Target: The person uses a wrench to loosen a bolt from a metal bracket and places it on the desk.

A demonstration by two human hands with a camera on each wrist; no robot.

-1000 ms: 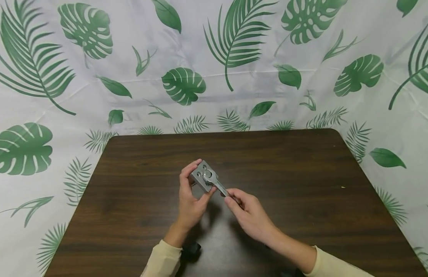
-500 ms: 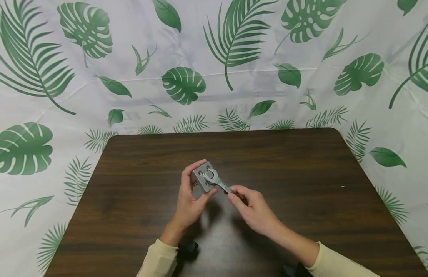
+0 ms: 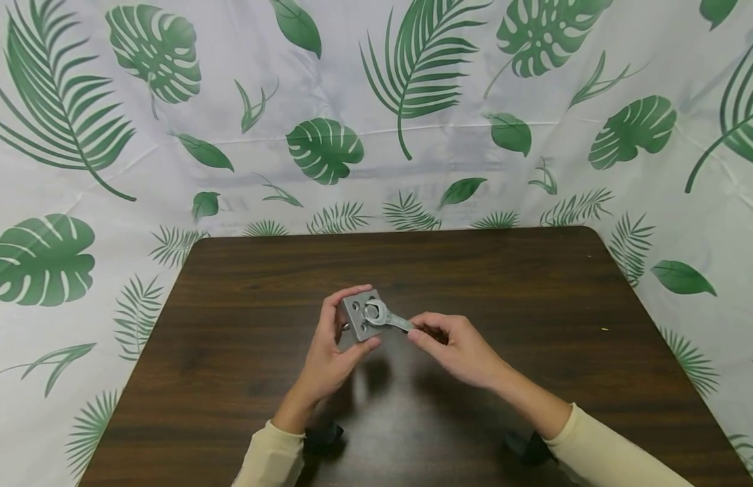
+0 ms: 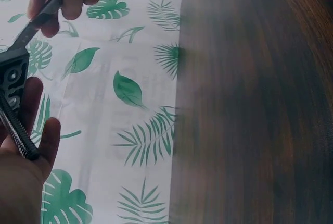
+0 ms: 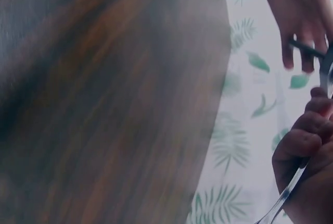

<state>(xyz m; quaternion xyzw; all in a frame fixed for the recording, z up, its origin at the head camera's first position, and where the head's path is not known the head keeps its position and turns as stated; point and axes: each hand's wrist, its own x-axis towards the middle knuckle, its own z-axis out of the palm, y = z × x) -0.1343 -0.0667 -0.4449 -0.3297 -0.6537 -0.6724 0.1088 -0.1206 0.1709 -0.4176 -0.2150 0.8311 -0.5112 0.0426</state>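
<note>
My left hand (image 3: 326,355) holds a grey square metal plate (image 3: 354,319) with holes near its corners, fingers along the top edge and thumb at the bottom. A round bolt head (image 3: 372,311) sits at the plate's middle. From the back, a threaded bolt shank (image 4: 20,133) sticks out in the left wrist view. Around the bolt head lies the end of a metal wrench (image 3: 398,322). My right hand (image 3: 461,348) grips the wrench by its handle, whose far end (image 5: 285,198) emerges below the palm in the right wrist view.
Both hands are above a dark wood-grain table (image 3: 504,284). Behind it hangs a white cloth (image 3: 242,196) printed with green leaves. A tiny yellow scrap (image 3: 604,329) lies on the table at the right. Black devices (image 3: 324,438) sit at the wrists.
The wrench handle has swung upward to the right, from steeply slanted to nearly level, the right hand moving with it. The plate has turned with it and shifted slightly right in the left hand.
</note>
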